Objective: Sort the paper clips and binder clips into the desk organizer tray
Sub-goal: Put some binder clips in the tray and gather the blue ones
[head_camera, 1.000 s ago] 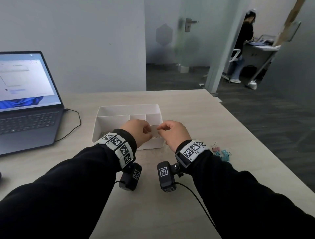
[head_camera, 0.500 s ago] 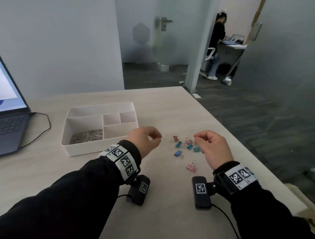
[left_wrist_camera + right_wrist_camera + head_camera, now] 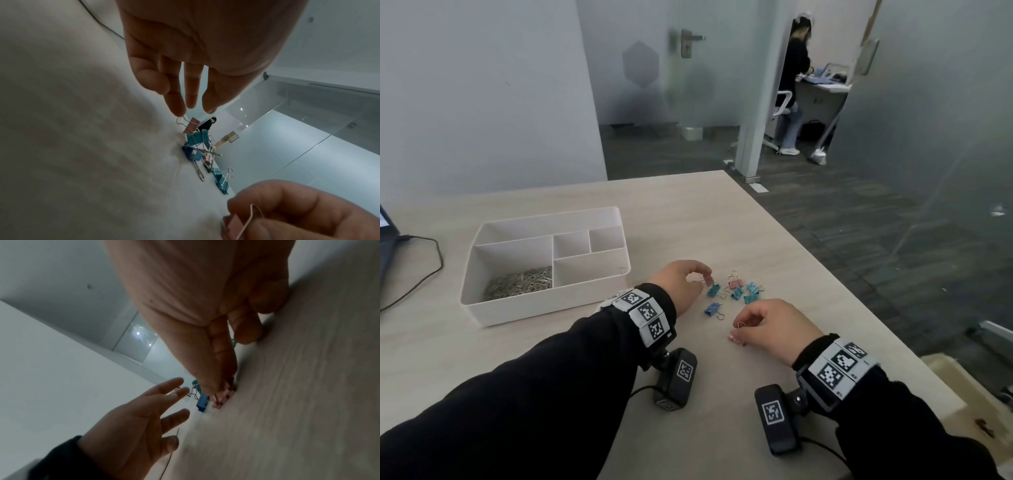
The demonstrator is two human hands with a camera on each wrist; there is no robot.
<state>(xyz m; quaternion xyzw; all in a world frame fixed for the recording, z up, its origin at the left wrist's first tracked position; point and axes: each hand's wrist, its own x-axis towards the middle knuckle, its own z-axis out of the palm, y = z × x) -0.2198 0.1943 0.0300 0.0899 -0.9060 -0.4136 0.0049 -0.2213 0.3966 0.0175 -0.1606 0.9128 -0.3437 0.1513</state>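
Note:
A white organizer tray [image 3: 544, 310] sits left of centre, with a heap of silver paper clips [image 3: 520, 286] in its near left compartment. Several pink, teal and blue binder clips [image 3: 743, 291] lie loose on the table to its right. My left hand [image 3: 700, 274] reaches over them with straight fingers, and one fingertip [image 3: 180, 112] touches the wire handle of a pink binder clip [image 3: 192, 125]. My right hand [image 3: 739, 329] is nearer me. Its thumb and fingers pinch another pink binder clip [image 3: 734, 337] that rests on the table, also seen as the pinched pink clip [image 3: 221, 398].
A laptop [image 3: 385, 236] and its black cable [image 3: 424, 270] are at the far left. The table's right edge [image 3: 859, 291] runs close past the binder clips, with dark floor beyond. A person stands at a desk behind the glass door.
Both hands left the tray and moved right to the binder clips. My right hand then drew nearer and pinched a pink clip; my left reached a pink clip's handle.

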